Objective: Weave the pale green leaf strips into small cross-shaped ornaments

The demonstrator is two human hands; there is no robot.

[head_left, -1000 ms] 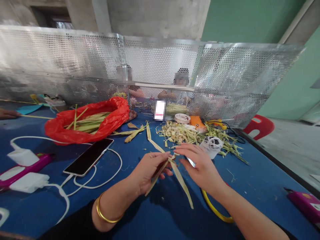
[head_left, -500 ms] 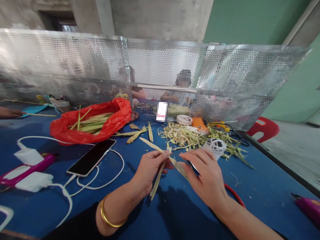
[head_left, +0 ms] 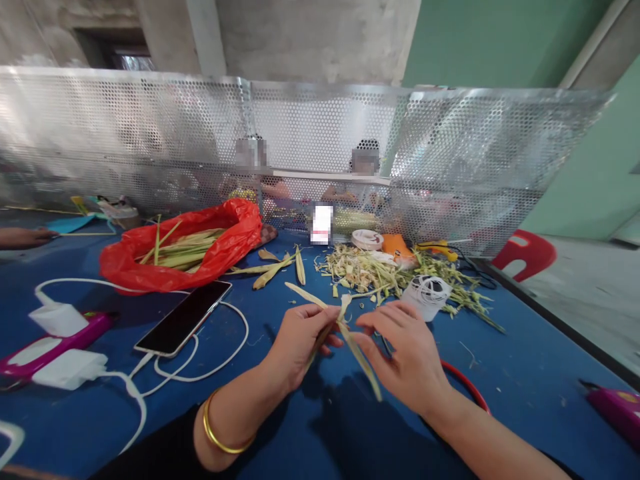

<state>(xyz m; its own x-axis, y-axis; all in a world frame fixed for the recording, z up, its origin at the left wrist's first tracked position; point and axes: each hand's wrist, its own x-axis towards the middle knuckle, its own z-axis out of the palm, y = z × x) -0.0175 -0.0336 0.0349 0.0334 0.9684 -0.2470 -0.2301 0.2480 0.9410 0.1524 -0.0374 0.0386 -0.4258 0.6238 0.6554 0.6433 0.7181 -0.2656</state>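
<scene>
My left hand [head_left: 307, 337] is closed, thumb and fingers pinching several pale, dry leaf strips that look like husk. One strip [head_left: 304, 293] sticks out to the upper left. Another strip [head_left: 367, 370] slants down to the right, and a short frayed end [head_left: 345, 305] stands up at the crossing. Just right of the strips is my right hand [head_left: 405, 350], its fingers curved and its thumb apart from them, the thumb tip close to the slanting strip. Whether it touches the strip I cannot tell. A thin dark thing under its palm is mostly hidden.
On the blue table [head_left: 280, 427] lie a red bag [head_left: 120, 257] of leaf strips, a phone [head_left: 185, 317] with white cables, a trimmings pile [head_left: 350, 270], a tape roll [head_left: 367, 240] and a white cup [head_left: 427, 300]. A perforated metal screen [head_left: 320, 127] stands behind. Another person's hand [head_left: 30, 237] is at left.
The strips in my left hand have shifted; one now hangs lower on the right, and the lower-left strip is mostly hidden. My right hand has moved slightly left, fingers still apart.
</scene>
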